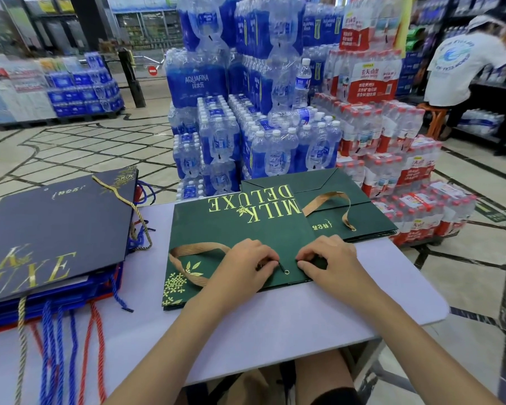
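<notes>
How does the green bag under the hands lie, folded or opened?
Folded: the bag lies flat on the table, printed face up.

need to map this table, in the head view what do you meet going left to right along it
stack of navy bags → tan handle loop → left hand → dark tip it pinches → right hand; the last four lie on the green bag

Left hand [246, 266] and right hand [329, 260] lie close together, fingers [268, 258] curled.
</notes>
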A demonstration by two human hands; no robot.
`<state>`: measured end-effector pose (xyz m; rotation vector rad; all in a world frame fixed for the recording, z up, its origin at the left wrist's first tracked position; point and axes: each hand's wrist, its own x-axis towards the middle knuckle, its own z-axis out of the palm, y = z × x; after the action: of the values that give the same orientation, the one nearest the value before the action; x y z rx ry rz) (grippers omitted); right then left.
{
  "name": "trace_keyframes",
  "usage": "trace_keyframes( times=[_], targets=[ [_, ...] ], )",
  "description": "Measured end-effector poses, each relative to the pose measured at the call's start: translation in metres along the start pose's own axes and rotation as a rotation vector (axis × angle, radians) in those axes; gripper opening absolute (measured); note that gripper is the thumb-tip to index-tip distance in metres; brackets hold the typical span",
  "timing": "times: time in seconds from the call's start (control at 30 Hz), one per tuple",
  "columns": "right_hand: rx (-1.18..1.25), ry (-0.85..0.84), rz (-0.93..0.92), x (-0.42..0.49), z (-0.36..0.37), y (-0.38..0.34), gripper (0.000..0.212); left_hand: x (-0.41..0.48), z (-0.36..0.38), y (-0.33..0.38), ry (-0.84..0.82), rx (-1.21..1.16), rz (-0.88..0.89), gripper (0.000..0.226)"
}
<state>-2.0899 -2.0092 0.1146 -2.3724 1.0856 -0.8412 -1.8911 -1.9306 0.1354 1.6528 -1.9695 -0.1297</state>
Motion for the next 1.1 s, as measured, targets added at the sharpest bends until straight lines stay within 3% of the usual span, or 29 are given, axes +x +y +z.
trace_keyframes(
  times=[0.23, 0.43, 0.63, 0.77, 0.93, 1.1],
  targets=[
    [-0.104, 0.039, -0.038, -0.002, 0.002, 0.003, 0.010, 0.000, 0.002, 0.001, 0.116, 0.145, 0.130, 0.012],
    [-0.085, -0.104, -0.076, -0.004, -0.001, 0.004, 0.052, 0.002, 0.004, 0.004, 0.100, 0.129, 0.113, 0.014],
    [-0.057, -0.083, -0.082, -0.004, -0.001, 0.007, 0.042, 0.001, 0.003, -0.001, 0.098, 0.120, 0.108, 0.014],
    [-0.068, -0.052, -0.108, -0.004, 0.000, 0.005, 0.051, 0.000, 0.001, -0.006, 0.094, 0.142, 0.147, 0.024],
    [-0.076, -0.014, -0.126, -0.005, 0.001, 0.006, 0.044, -0.002, 0.000, -0.006, 0.088, 0.143, 0.176, 0.030],
    [-0.208, 0.174, -0.253, -0.008, 0.005, 0.004, 0.045, -0.001, -0.003, -0.006, 0.026, 0.109, 0.142, 0.020]
  ],
)
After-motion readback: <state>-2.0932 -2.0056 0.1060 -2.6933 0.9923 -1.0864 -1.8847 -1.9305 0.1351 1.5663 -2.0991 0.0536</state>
